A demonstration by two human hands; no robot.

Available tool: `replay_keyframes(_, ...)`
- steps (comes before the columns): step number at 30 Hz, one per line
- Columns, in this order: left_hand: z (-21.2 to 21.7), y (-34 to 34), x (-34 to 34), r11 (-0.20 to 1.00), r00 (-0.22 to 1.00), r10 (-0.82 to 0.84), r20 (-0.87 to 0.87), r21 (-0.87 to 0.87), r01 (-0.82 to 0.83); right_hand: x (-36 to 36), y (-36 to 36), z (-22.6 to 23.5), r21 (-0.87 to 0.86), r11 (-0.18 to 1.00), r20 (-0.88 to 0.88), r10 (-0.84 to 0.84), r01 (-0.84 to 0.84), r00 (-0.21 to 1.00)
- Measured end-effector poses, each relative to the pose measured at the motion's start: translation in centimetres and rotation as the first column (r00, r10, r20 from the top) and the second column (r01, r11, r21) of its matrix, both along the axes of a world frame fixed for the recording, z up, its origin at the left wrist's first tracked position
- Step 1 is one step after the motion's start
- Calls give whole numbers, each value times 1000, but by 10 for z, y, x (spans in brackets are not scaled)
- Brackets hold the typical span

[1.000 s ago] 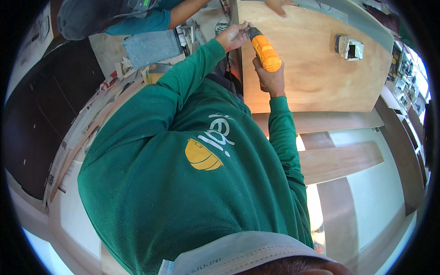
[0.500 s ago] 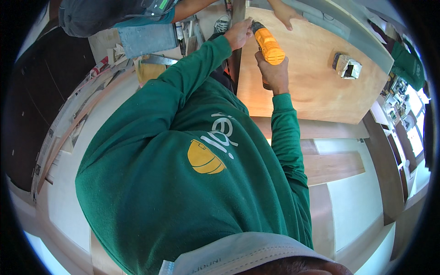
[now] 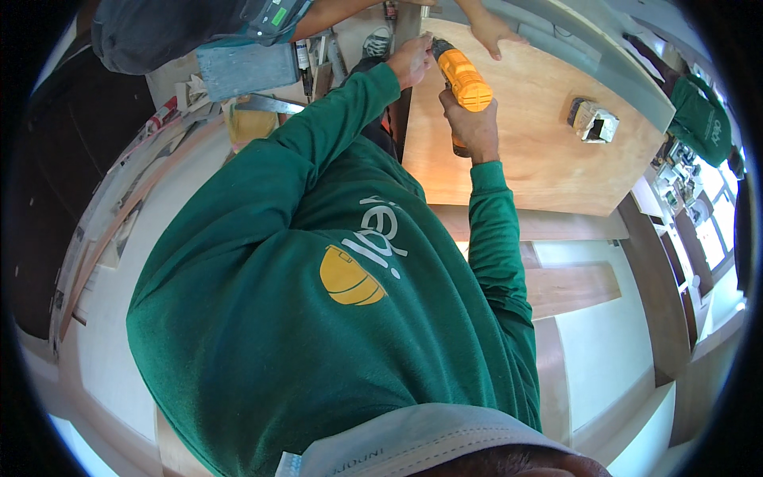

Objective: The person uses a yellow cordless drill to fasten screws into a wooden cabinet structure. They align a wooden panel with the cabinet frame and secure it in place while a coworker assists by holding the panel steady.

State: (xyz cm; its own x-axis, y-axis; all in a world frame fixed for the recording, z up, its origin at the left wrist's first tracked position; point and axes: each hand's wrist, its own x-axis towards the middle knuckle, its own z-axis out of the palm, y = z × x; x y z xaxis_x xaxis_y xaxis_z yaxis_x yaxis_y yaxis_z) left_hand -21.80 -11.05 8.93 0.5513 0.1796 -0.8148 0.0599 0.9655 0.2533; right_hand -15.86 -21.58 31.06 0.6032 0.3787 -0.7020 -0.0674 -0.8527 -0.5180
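Yellow cordless drill [image 3: 463, 79] sits at the plywood panel's [image 3: 540, 151] far left edge. Right hand [image 3: 470, 127] clenched round its handle; left hand [image 3: 411, 60] closed at the nose. A co-worker's hand [image 3: 493, 33] steadies the panel. Advise keeping the drill square, pressure even.

I see a pale floor [image 3: 592, 358] crossed by brown wooden planks [image 3: 568, 288], with bright windows [image 3: 711, 211] at the right edge.

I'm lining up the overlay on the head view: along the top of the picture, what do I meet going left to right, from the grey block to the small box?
Grey block → left hand → yellow drill in the right hand → another person's hand flat on the plywood panel → small open box.
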Motion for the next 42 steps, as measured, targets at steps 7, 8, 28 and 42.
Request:
replay_keyframes(7, -1, 0, 3, 999, 997, 10, -79, -34, -13, 2, 5, -2, 17, 1000, -38, 14, -13, 999)
replay_keyframes(8, -5, 2, 6, 998, 996, 23, -91, -52, -28, 3, 7, -2, 9, 1000, -32, 13, -13, 999)
replay_keyframes(28, -60, 26, 28, 974, 997, 53, -54, -218, -64, 18, 24, -12, 54, 994, 47, 94, -97, 994)
replay_keyframes(42, -21, 37, 28, 986, 975, -68, -211, -163, 33, 22, 39, 14, 30, 1000, -97, 9, -6, 995)
